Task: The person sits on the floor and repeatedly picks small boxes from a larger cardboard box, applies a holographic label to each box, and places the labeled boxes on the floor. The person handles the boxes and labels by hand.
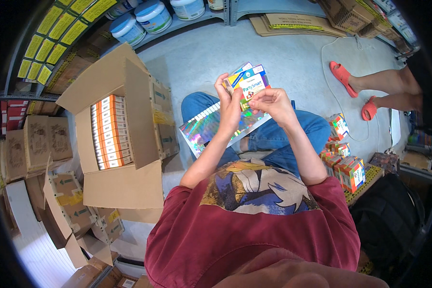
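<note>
- Evidently, the small multicoloured packs [256,78] are up above the lap, with the left hand [229,100] clamped, thumb and fingers, around their left side.
- At their lower right, the right hand [275,104] brings thumb and forefinger together; whether anything thin sits between, I cannot tell.
- The packs look fanned, so a loosened left grip could let one slide out.
- Beneath, a shiny holographic sheet [197,137] lies slantwise across the jeans [302,132]; a shifting knee could crease it.
- Beside the right knee, similar boxes [353,175] stand in close stacks, which a careless reach might topple.
- Leftward, an open carton [141,115] holds a column of orange-and-white boxes [113,134]; its spread flap could snag an arm.
- Farther off are another person's red slippers [340,77]; a careless step might scatter the stacks.
</note>
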The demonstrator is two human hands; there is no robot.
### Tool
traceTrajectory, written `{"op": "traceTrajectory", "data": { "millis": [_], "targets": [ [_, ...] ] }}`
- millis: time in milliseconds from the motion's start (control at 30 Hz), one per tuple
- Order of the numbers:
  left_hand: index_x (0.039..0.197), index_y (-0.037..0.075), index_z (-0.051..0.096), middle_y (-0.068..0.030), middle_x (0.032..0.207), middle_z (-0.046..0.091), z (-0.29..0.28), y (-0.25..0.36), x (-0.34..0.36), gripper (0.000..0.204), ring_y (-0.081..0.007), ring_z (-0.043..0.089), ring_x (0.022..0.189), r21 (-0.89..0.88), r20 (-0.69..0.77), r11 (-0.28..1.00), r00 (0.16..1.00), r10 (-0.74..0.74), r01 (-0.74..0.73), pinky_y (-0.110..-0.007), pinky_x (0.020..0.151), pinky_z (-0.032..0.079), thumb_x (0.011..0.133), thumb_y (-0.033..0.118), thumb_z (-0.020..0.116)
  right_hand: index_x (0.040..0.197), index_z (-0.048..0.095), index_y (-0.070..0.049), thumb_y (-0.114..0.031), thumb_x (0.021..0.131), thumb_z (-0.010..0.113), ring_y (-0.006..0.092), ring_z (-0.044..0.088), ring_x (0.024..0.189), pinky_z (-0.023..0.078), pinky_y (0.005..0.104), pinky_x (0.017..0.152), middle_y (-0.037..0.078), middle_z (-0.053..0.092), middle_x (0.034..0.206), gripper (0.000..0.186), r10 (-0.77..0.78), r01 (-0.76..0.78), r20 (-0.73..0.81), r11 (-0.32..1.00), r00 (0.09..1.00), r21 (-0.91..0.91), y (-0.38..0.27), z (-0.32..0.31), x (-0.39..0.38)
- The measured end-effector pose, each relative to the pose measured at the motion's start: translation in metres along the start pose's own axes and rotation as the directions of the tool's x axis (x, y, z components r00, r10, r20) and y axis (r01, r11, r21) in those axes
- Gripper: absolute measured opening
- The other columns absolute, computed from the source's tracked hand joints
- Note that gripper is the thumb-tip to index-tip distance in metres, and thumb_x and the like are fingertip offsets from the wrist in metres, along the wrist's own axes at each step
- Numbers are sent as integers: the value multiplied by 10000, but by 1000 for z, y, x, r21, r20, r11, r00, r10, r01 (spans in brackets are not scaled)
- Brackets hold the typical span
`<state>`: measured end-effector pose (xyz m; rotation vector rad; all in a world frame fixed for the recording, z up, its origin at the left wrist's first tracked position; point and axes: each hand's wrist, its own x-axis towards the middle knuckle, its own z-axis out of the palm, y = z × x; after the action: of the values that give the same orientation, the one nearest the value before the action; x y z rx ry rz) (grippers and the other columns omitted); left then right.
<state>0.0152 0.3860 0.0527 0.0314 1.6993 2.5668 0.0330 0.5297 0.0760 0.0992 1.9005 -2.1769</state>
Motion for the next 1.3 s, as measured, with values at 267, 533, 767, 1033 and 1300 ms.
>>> {"op": "traceTrajectory", "data": {
  "millis": [267,533,767,1033,1300],
  "targets": [
    [1299,13,304,-188,1256,379,-19,-50,9,474,-317,373,1203,406,-93,891,961,262,-204,-410,1033,279,890,153,498,779,669,19,-23,765,705,70,571,632,464,225,603,9,632,688,58,-154,126,-78,952,985,-279,13,14,-2],
    [1325,92,268,-201,1225,367,-37,6,-3,520,-327,336,1209,454,-168,880,957,237,-138,-412,1036,260,870,146,513,755,637,28,6,718,727,74,591,620,481,209,591,43,640,696,100,-197,200,34,953,980,-229,15,44,21],
    [1332,87,254,-219,1205,358,-31,14,-11,536,-333,353,1171,512,-141,839,945,294,-185,-411,1025,268,874,160,522,715,630,20,2,662,772,70,586,592,473,198,559,47,641,681,153,-200,201,24,954,979,-221,14,43,21],
    [1339,19,244,-201,1286,337,-28,9,-7,561,-304,337,1236,569,-5,741,900,436,-356,-380,1056,255,870,141,526,747,620,-13,-100,614,824,85,558,650,463,248,639,17,597,683,259,-362,232,-108,770,926,-594,12,6,14],
    [1346,66,264,-120,1263,384,-14,26,-19,525,-198,393,1209,-24,16,999,999,36,-36,-309,1023,332,843,118,404,1437,228,-109,-231,951,507,179,480,1143,412,337,938,86,448,1292,574,-99,93,17,969,995,231,9,-9,-13]
  ]
}}
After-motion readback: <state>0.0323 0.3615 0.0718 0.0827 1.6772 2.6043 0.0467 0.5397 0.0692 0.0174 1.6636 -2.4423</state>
